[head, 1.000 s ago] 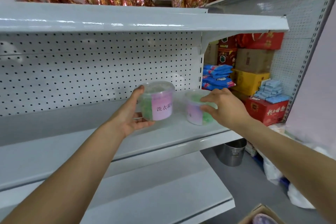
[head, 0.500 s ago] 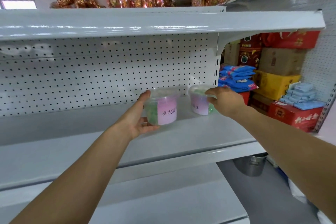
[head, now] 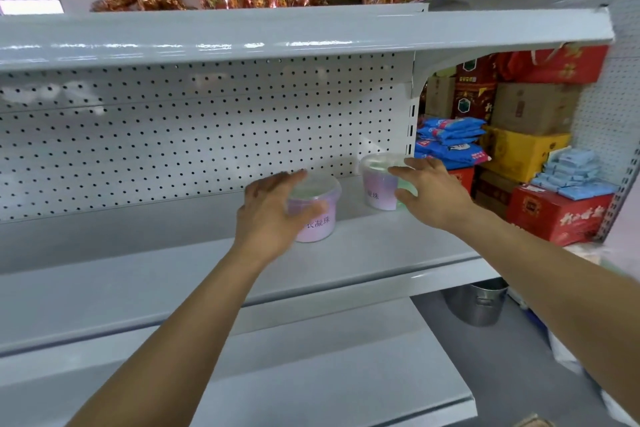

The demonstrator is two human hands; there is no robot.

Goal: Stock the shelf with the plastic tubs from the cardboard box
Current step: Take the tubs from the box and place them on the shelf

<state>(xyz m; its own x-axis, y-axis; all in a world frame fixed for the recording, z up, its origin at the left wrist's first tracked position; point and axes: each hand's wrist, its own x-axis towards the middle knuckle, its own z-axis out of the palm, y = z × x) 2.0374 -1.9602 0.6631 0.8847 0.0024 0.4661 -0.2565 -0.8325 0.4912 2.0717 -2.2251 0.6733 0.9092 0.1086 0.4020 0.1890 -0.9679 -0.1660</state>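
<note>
Two clear plastic tubs with pink labels and green contents stand on the middle white shelf [head: 363, 253]. My left hand [head: 266, 218] wraps the left tub [head: 318, 222] from its left side, fingers over the lid edge and thumb across the front. The right tub [head: 379, 191] sits further back beside the shelf upright; my right hand [head: 433, 194] holds its right side, fingers on the lid and thumb against the wall. A corner of the cardboard box [head: 533, 421] shows at the bottom right edge.
A perforated back panel [head: 207, 135] closes the shelf, with another shelf [head: 277, 38] above and one [head: 311, 374] below. Stacked cartons [head: 554, 218] and blue packs [head: 450, 139] fill the right bay. A metal pot [head: 478, 302] stands on the floor.
Both tubs went from held in the air to standing further back on the shelf. My left hand turned over from under the left tub to its side and top. The view shifted left.
</note>
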